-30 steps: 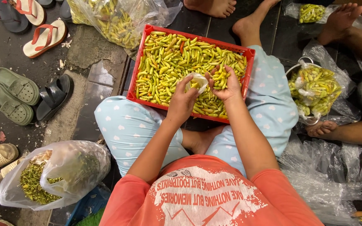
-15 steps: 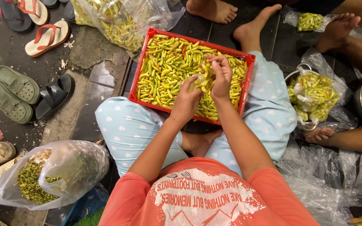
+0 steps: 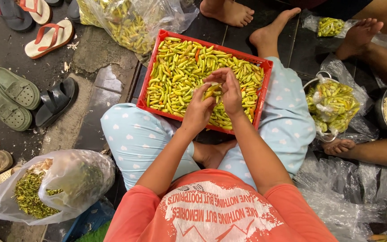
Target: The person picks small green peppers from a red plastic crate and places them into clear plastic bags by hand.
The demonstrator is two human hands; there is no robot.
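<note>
While the left hand [image 3: 199, 111] and right hand [image 3: 230, 92] pinch one slim, glossy yellow-green chilli [image 3: 212, 91] between fingertips, it sits above the rigid red plastic crate [image 3: 151, 74] of chillies.

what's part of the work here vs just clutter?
In use: left hand and right hand pinching one chili; red crate of chilies; clear bag of green stems.

Lying about: green clogs, black sandal, red-strap flip-flop.
</note>
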